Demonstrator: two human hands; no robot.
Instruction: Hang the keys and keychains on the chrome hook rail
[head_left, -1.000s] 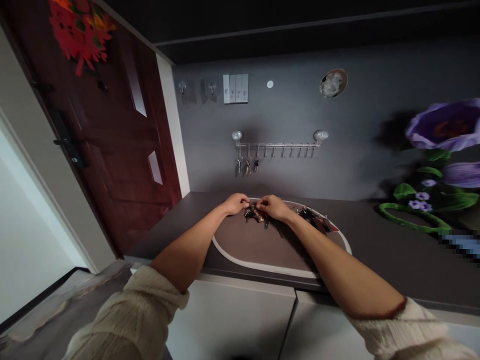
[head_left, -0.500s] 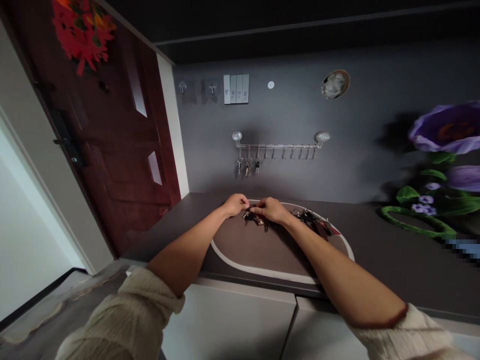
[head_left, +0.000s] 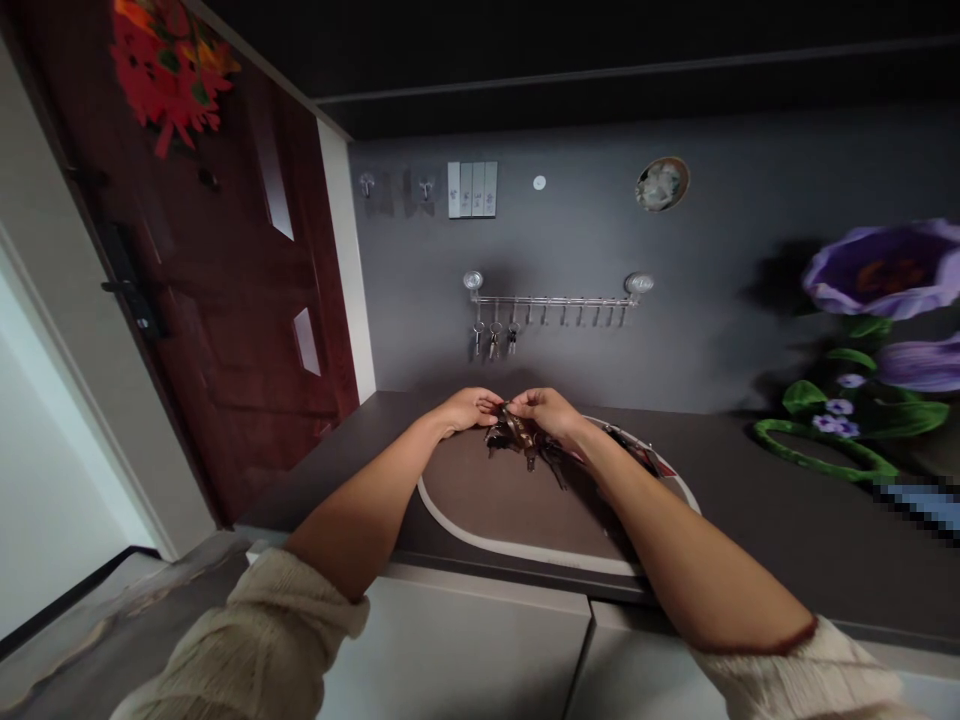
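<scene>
Head view: your right hand (head_left: 551, 411) has thumb and fingertips pinched on top of the key bunch (head_left: 518, 432), mid-frame over the brown mat (head_left: 491, 505). Your left hand (head_left: 466, 409) is half curled against it, can't tell if it's gripping. Tbh, keys dangling from that small pinch could tangle, or drop if your fingertips slip.

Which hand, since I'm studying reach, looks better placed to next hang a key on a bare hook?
Probably the right hand: it pinches the key bunch roughly below the first bare hooks, while the left hand sits farther left, away from them.
</scene>
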